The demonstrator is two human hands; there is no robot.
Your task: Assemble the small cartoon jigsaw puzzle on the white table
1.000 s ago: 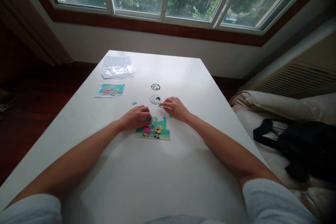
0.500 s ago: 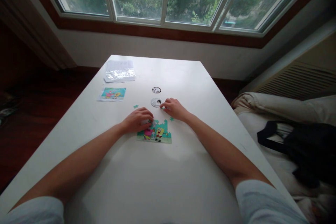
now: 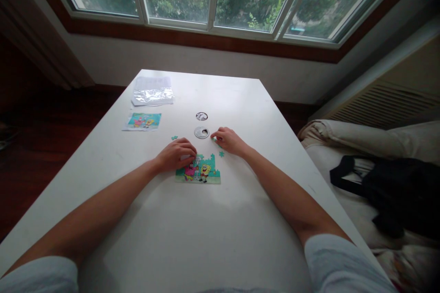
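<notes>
Puzzle (image 3: 203,172), part-joined: flat on the white table (image 3: 206,233), long axis left to right, ragged edge on the far side.

Left hand (image 3: 177,154): the nearer; fingers bent and drawn together over the puzzle's far left corner; whether they grip a piece, cannot tell.

Right hand (image 3: 228,141): beyond the puzzle's far right corner, apart from it; thumb and forefinger narrow, tips low at the table; green shows under the fingers, hold on it cannot be told. From these fingertips the puzzle lies toward the person and slightly left.

Loose pieces, two: one (image 3: 222,154) between right hand and puzzle; one (image 3: 174,138) just beyond left hand.
</notes>
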